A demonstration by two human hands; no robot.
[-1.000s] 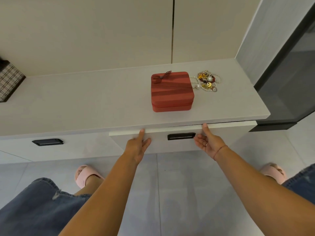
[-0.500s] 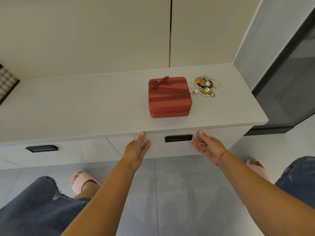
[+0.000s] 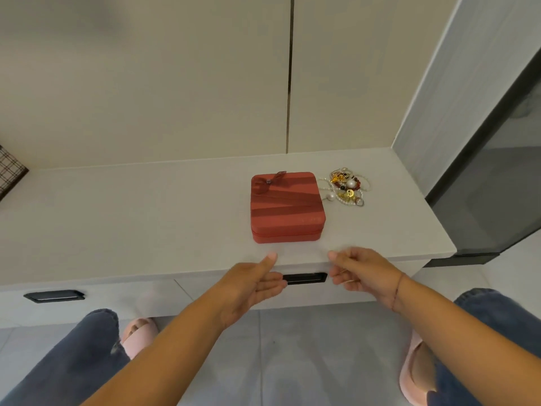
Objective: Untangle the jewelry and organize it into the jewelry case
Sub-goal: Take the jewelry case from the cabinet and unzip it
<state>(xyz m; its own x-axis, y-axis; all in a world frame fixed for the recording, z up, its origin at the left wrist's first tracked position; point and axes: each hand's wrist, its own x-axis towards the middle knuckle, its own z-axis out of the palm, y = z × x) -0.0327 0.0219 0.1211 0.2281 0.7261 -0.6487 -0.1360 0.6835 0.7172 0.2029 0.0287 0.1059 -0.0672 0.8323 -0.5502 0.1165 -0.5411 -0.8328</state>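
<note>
Zero progress noted — case [image 3: 287, 206] shut on counter [image 3: 146, 215], jewelry [image 3: 345, 189] heaped in a tangle just beside its right flank. Empty and apart: left hand [image 3: 248, 285], right hand [image 3: 363, 273], fingers loose, at counter's front edge. Left to do: opening, untangling, sorting. Wide room leftward; wall panel [image 3: 439, 98] close on right.

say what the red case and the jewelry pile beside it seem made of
The red case looks covered in matte fabric or faux leather: tonal stripes, no glare, a ribbon bow on top. The jewelry pile shows glossy pearl-like white beads, shiny gold-toned metal charms and dark red beads; genuine or imitation cannot be told.
</note>
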